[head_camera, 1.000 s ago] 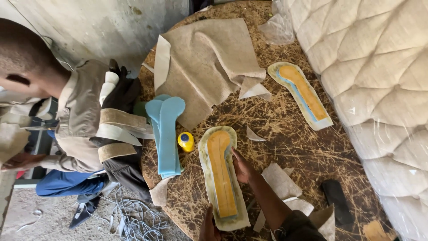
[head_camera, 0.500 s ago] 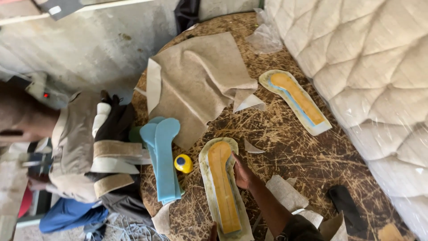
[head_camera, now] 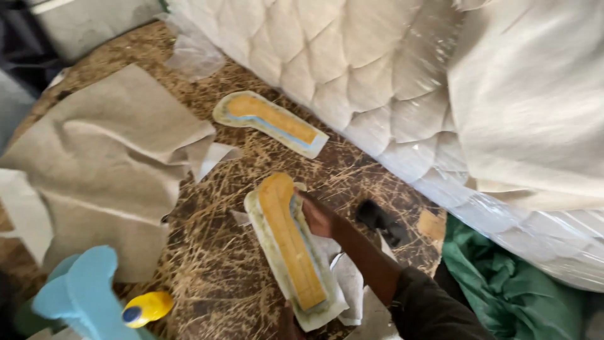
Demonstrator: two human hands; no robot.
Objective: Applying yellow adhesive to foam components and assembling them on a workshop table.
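Note:
A long sole-shaped piece [head_camera: 286, 249], yellow foam on a pale backing with a blue edge, lies slanted on the brown straw-patterned table [head_camera: 207, 264]. My right hand [head_camera: 318, 215] grips its right edge near the far end, the dark sleeve running back to the lower right. A sliver of my left hand [head_camera: 286, 322] shows at the piece's near end, touching it; its grip is hidden. A second, similar sole-shaped piece [head_camera: 270, 121] lies farther off, close to the mattress.
A white quilted mattress in clear plastic [head_camera: 352, 75] fills the right and top. A creased beige fabric sheet [head_camera: 107, 170] covers the left. Blue foam shapes [head_camera: 82, 296] and a yellow bottle [head_camera: 145, 307] are at lower left. A black object [head_camera: 377, 220], paper scraps [head_camera: 349, 283] and green cloth [head_camera: 503, 283] are at right.
The view has swung to the right and closer: the mattress now fills much of it and the person at the left is out of view. My right hand stays on the piece's right edge.

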